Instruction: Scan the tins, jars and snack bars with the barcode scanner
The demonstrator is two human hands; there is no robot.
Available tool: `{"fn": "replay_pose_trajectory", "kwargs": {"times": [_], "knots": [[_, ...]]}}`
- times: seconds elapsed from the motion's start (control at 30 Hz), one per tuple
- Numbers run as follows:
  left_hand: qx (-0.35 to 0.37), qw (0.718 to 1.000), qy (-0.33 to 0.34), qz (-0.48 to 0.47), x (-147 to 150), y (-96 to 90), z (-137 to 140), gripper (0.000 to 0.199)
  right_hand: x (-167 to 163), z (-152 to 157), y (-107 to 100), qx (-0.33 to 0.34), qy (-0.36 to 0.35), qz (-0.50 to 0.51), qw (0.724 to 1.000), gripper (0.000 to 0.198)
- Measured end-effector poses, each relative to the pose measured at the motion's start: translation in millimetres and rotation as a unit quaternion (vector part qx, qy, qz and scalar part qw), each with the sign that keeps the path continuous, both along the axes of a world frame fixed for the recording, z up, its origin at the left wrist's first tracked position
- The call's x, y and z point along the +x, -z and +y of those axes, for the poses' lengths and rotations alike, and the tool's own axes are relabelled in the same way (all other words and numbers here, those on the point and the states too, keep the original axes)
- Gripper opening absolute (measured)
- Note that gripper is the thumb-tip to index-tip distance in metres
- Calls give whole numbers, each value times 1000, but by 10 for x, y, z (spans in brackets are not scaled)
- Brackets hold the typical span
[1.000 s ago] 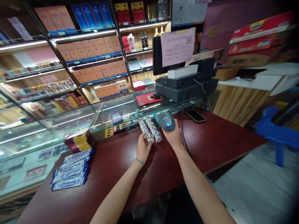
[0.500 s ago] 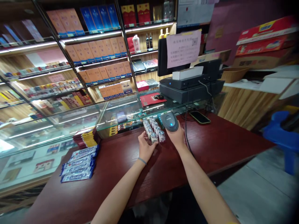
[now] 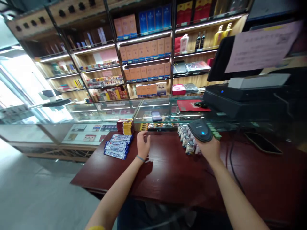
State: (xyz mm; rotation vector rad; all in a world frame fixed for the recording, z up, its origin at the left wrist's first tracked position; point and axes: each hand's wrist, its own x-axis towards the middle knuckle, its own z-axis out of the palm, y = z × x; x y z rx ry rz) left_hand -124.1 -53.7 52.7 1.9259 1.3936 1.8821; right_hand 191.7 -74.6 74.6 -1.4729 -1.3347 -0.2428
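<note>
My right hand (image 3: 211, 149) is wrapped round a dark barcode scanner (image 3: 200, 130) with a blue light on it. Just left of and partly behind it stand small silver-lidded bottles (image 3: 190, 147) in rows on the counter; the scanner covers some of them. My left hand (image 3: 143, 146) is held over the counter with thumb and fingers apart and nothing in it. To its left lie several blue-and-white packets (image 3: 117, 147), side by side. Behind these rises a stack of dark red and yellow packets (image 3: 125, 126).
The dark red counter (image 3: 165, 179) meets a glass display case (image 3: 115, 110). Right of the scanner are small green-topped items (image 3: 216, 134), a cable (image 3: 233, 169) and a phone (image 3: 263, 142). A monitor (image 3: 219, 60) stands behind, above a black till (image 3: 240, 99).
My left hand has left the small bottles and moved left toward the blue-and-white packets. The view has turned left. The scanner stays in my right hand near the bottles.
</note>
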Motion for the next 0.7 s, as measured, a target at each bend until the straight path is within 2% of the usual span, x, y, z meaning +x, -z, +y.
{"fn": "replay_pose_trajectory", "kwargs": {"times": [0.2,0.37,0.43,0.57,0.7], "knots": [[2,996,-88,6,-721,60,42,23,-383,-12,-127,-11,-73,4,997,43],[-5,990,-143,-10,-1136,141,131,26,-759,13,-244,13,-172,4,985,43],[-6,988,-153,-23,-1230,178,154,27,-884,39,-196,7,-191,-6,982,37],[-15,983,-174,-50,-1393,245,167,28,-1075,49,-14,-46,-194,-44,979,26],[-59,981,-185,13,-1642,268,153,32,-1209,-15,118,-49,-228,-92,968,36]]}}
